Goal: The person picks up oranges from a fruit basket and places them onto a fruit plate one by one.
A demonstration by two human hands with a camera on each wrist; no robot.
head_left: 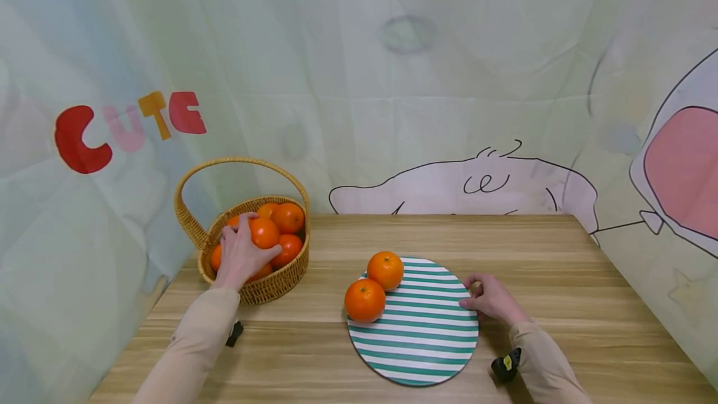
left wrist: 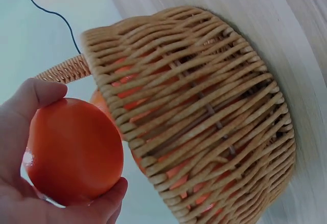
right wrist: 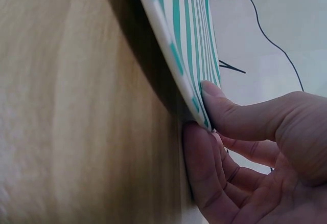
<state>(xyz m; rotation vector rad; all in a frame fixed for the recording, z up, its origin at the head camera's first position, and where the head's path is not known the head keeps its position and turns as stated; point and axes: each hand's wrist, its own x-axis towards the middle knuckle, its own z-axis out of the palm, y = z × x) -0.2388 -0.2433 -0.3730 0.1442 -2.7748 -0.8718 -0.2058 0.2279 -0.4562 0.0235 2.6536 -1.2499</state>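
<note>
In the head view my left hand (head_left: 242, 254) grips an orange (head_left: 264, 232) at the top of the wicker basket (head_left: 275, 285). The left wrist view shows the thumb and fingers of that hand (left wrist: 30, 183) curved round the orange (left wrist: 75, 150), beside the basket's rim (left wrist: 122, 116). My right hand (head_left: 490, 299) pinches the right edge of a round green-and-white striped board (head_left: 426, 329); in the right wrist view the thumb of this hand (right wrist: 255, 152) lies on top of the board (right wrist: 179, 29), with fingers at its edge. Two oranges, one front (head_left: 365, 300) and one behind (head_left: 385, 270), rest at the board's left side.
More oranges, one of them at the back right (head_left: 288, 218), fill the basket, whose tall handle (head_left: 241, 159) arches over it. The wooden table (head_left: 314, 354) reaches back to a printed curtain (head_left: 359, 80). Black devices are strapped at both wrists.
</note>
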